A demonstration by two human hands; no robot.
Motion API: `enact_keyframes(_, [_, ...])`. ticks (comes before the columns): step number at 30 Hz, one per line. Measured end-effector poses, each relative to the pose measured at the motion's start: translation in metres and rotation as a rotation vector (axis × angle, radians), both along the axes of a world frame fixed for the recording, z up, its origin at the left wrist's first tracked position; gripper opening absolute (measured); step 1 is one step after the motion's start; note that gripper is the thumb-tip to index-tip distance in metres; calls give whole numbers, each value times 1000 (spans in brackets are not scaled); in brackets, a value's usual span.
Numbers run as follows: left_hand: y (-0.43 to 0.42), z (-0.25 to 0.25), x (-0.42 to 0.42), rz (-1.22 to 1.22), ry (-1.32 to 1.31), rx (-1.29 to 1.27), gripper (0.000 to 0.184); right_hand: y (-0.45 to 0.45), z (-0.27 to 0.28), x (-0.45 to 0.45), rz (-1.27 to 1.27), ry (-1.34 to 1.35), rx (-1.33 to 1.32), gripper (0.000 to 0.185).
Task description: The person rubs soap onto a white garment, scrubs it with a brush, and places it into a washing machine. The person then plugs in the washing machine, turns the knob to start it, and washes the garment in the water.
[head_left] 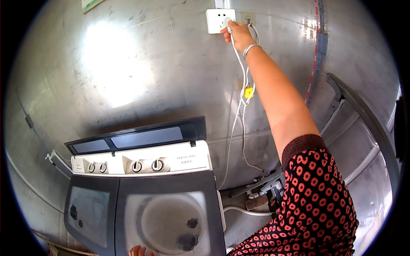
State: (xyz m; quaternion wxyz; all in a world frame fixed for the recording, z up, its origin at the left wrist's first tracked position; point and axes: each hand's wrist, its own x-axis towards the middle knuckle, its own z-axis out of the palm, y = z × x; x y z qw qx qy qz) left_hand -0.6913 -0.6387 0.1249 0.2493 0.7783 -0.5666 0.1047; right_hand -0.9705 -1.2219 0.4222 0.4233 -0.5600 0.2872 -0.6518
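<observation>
High on the wall, my right hand (240,36) is closed on a white plug (227,21), which sits against the white wall socket (215,26). I cannot tell how far in the plug is. Its white power cord (237,57) hangs down with a loop and a yellow tag (249,92). My left hand (139,251) shows only its fingers at the bottom edge, apart and resting over the washing machine's translucent lid (132,217). The twin-tub washing machine (188,164) has several knobs on a white panel, and both lids are down.
A raised dark panel (147,135) stands behind the knobs. Right of the machine are a white hose (247,211), a brick (257,202) and metal bars. A grey curved frame (367,111) leans at the right. A white tap (53,157) is on the left wall.
</observation>
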Motion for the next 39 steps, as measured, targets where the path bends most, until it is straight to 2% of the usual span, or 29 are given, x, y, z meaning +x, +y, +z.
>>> enact_keyframes(5, [-1, 3, -3, 3, 26, -26, 20, -3, -13, -6, 115, -101, 24, 22])
enact_keyframes(7, [-2, 2, -3, 20, 30, -19, 20, -7, -13, -6, 145, -224, 92, 23])
enact_keyframes(11, [-7, -1, -3, 34, 15, -14, 18, -11, -12, -3, 192, -196, 5, 23])
enact_keyframes(14, [-7, -3, -2, 36, 15, -19, 18, -8, -10, 8, 133, -88, -62, 22])
enact_keyframes(16, [-7, -2, -1, 40, 23, -20, 17, -9, -10, 13, -48, -49, -118, 21])
enact_keyframes(19, [-7, -5, -1, 40, 27, -23, 17, -7, -15, 21, -184, -52, -134, 20])
enact_keyframes(22, [-2, -1, -2, 46, 34, -11, 16, -4, -17, 20, -211, -109, -131, 19])
enact_keyframes(23, [-3, -2, -3, 54, 43, -14, 15, -7, -17, 17, -209, -105, -133, 19])
enact_keyframes(25, [-2, -4, -1, 51, 41, -20, 15, -16, -19, 11, -46, -268, -99, 19])
enact_keyframes(28, [-6, -4, -2, 37, 69, -48, 13, -21, -18, 9, -12, -311, -61, 19])
enact_keyframes(34, [-13, -6, -1, 28, 35, -49, 12, -34, -7, 18, 6, -172, -50, 25])
enact_keyframes(38, [-11, -11, 0, 25, 41, -64, 12, -33, -2, 14, -138, -7, 57, 33])
enact_keyframes(39, [-11, -12, 0, 25, 45, -74, 12, -28, -3, 14, -251, 16, 62, 36])
